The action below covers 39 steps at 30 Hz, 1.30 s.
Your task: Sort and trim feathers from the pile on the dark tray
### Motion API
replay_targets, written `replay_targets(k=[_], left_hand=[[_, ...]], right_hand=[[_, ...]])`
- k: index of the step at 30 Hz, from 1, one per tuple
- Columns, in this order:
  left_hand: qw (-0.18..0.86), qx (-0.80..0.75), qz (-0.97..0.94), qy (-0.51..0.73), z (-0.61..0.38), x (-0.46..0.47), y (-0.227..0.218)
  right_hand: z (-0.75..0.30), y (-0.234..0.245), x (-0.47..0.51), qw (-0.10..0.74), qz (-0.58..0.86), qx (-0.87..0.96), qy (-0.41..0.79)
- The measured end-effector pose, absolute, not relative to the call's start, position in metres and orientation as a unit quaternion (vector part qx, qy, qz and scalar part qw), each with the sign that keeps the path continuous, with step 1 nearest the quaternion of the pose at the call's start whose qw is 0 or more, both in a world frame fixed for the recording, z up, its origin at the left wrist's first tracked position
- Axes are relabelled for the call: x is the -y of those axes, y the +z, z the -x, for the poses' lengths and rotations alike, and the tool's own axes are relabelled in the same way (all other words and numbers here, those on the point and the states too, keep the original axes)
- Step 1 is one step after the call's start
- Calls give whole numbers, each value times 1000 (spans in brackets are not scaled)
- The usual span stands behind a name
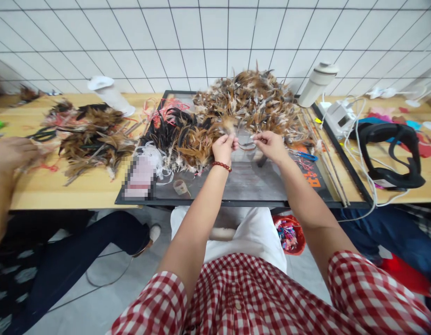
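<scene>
My left hand (225, 148), with a beaded bracelet at its wrist, is closed in a pinch on a small brown feather (228, 124) whose fluffy end sticks up over the fingers. To its right, my right hand (271, 145) pinches a thin, dark curved strip (247, 145), perhaps a feather, that spans the gap between both hands. Behind them rises a large heap of brown feathers (250, 100). Bundles of black and brown feathers (187, 144) lie to the left of my left hand. Blue-handled scissors (304, 155) rest right of my right hand.
A dark-framed board (208, 190) lies under my hands. White ribbon (156, 158) and a tape roll (180, 187) are on it. Around stand a white bottle (318, 83), a white cup (111, 95), a charger (341, 118), thin sticks (329, 160) and a black headset (390, 156). A co-worker's hand (18, 153) is at left.
</scene>
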State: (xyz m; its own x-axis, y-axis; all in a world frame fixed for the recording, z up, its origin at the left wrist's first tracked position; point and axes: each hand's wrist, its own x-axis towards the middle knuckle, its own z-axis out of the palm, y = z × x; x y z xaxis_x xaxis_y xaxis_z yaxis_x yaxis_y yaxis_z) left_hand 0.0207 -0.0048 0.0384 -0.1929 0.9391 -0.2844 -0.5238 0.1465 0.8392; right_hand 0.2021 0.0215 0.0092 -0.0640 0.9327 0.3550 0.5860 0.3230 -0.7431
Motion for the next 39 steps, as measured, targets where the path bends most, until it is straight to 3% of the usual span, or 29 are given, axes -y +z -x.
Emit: replay_targets(k=[4,6,8,10,13,15,21,33,39], left_hand=[[590,-472,-185,628,-19,2,38],[594,-468,-184,628,-20,2,38],[597,-465,-187,627,-20,3,38],[602,-466,-190,620,-21,4,37],[619,-463,-206,600,-21,5,36],[627,-458,-225,588,-21,6,34],[629,-467,-275,557,-22,11,36],[654,-494,-288,496,-26,12,36],[558,-556,-426,445,-26,9,27]], right_hand=[[-201,8,-13,235,552,794,93],[-197,7,-11,197,560,801,73],[-194,6,-12,240,567,784,77],[-191,7,-14,353,572,725,149],[-186,13,-16,504,526,564,389],[-183,18,-15,535,470,468,523],[-177,28,-7,527,435,376,626],[-172,23,-7,537,463,440,552],[-169,17,-9,522,464,442,562]])
